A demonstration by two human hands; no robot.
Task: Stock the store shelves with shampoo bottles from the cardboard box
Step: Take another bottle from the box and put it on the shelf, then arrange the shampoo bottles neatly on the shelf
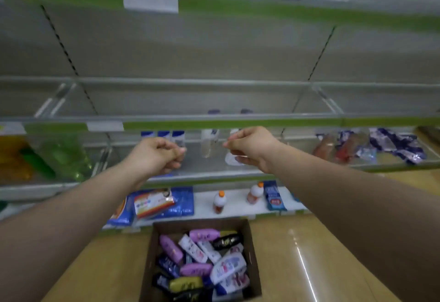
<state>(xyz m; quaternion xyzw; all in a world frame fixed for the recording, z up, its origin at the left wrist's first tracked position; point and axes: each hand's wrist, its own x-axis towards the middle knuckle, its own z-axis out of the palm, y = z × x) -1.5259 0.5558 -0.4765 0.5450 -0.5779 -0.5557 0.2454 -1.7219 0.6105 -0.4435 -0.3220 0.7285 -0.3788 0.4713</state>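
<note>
Store shelves over cardboard box of shampoo bottles, labels illegibly blurred; left hand, right hand curled, empty.

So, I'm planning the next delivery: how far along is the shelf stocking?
Early. Done: a few bottles stand on the shelf. In hand: nothing visible; the left hand and right hand hover there, fingers curled. Left: the box holds many more.
</note>
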